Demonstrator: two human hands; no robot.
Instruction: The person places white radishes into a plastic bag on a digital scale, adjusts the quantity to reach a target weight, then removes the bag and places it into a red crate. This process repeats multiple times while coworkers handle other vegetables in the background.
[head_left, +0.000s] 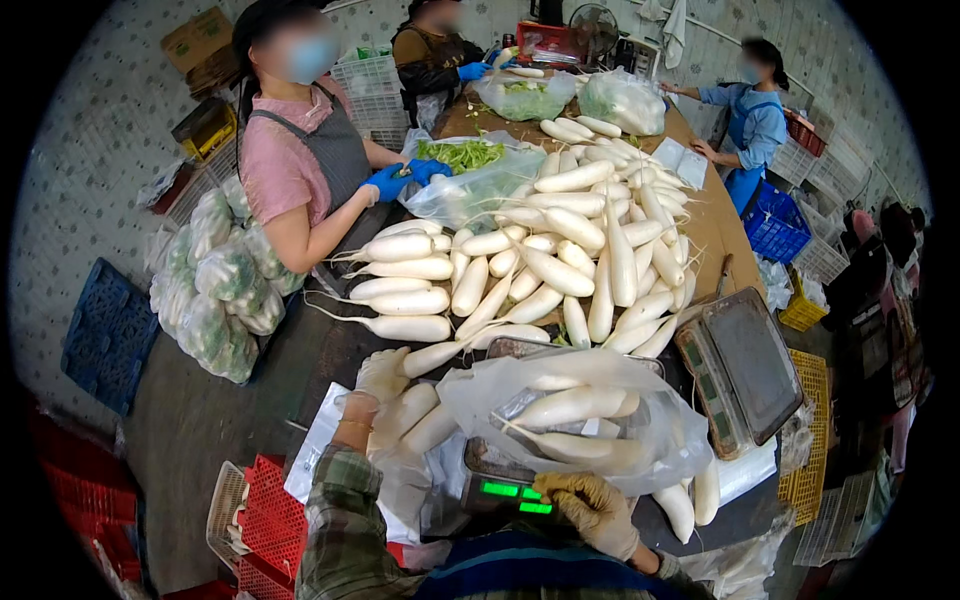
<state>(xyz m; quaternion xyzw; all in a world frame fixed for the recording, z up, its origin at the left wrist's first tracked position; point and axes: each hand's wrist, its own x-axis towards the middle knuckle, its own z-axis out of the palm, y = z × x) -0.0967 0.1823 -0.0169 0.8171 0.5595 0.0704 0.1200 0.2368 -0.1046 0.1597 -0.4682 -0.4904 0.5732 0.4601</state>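
White daikon radishes (559, 270) lie heaped across the table before me. My left hand (382, 375), in a pale glove, is at the thick end of a daikon (431, 358) left of the scale; whether its fingers grip it I cannot tell. My right hand (589, 510), in a yellowish glove with curled fingers, is at the near edge of a clear plastic bag (660, 420) with several daikons inside. That bag rests on a digital scale (480, 495) with lit green displays. More daikons (409, 416) lie in plastic by my left forearm, and two (675, 510) lie right of the scale.
A second scale (750, 367) stands at the right, near a knife (724, 274). A person in blue gloves (300, 150) works at the left beside bagged daikons (225, 285). Two more people (435, 60) (750, 120) are at the far end. Red crates (274, 517) stand low at the left.
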